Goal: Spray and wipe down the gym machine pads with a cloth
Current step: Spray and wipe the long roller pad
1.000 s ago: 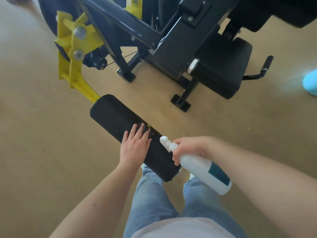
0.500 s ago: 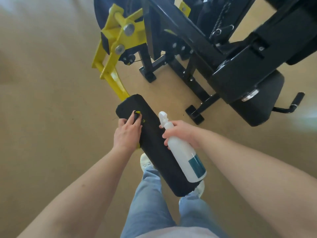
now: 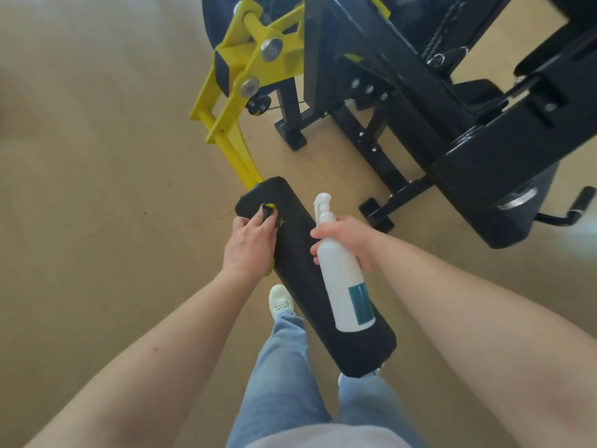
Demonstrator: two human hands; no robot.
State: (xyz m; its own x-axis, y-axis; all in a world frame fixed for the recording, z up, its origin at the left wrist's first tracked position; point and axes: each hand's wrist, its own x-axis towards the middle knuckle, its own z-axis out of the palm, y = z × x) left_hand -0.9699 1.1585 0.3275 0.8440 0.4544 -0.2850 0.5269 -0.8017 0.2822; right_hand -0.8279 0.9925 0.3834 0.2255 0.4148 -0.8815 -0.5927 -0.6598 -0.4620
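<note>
Roller pad (image 3: 298, 286): wipe under way at far end.
Left hand (image 3: 250, 244) pinches bunched cloth (image 3: 269, 211) onto the end by the yellow lever arm (image 3: 232, 147); right hand (image 3: 349, 237) grips spray bottle (image 3: 342, 286) over the middle. Risk: arm swings under pressure, cloth skips.

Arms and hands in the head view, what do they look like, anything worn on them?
Both forearms are bare, no sleeves in view. The left hand and right hand have no gloves, watch or rings showing. Light blue jeans below.
</note>
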